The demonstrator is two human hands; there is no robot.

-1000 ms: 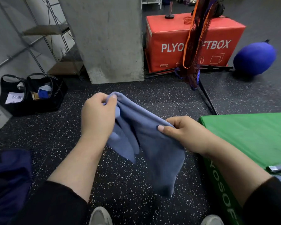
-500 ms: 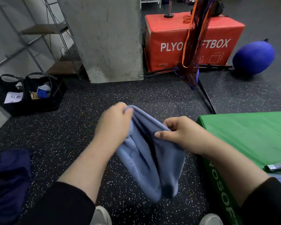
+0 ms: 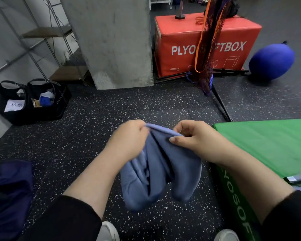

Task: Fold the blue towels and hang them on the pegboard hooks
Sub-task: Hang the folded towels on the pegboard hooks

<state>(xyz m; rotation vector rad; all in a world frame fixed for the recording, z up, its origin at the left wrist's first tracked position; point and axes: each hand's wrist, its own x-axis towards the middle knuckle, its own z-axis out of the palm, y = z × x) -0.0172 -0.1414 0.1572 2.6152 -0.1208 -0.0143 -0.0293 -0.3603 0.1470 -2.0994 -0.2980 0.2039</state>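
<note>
While both hands work at chest level, the speckled black rubber floor [image 3: 87, 136] fills most of the head view. A grey concrete pillar [image 3: 111, 40] stands at the back, left of centre. To its right sits a red box [image 3: 181, 40] marked PLYO and FTBOX, with a dark and orange net [image 3: 208, 40] hanging in front of its lettering. A green box [image 3: 268, 146] occupies the right side, its near edge just beside the right forearm. A round blue bag [image 3: 271, 61] lies on the floor right of the red box. Two black baskets [image 3: 33, 101] with small items inside sit at the left wall, below a wire shelf [image 3: 47, 32]. Dark blue fabric [image 3: 9, 197] lies at the lower left edge.

The blue towel [image 3: 163, 176] hangs over the floor between the forearms, doubled so that two rounded lobes droop side by side. The left hand [image 3: 129, 138] grips the towel's top edge, fingers curled round the cloth. The right hand [image 3: 196, 136] pinches the same top edge just beside it, thumb pressed on the near face and fingers curled behind. Black sleeves cover both arms from mid-forearm.
</note>
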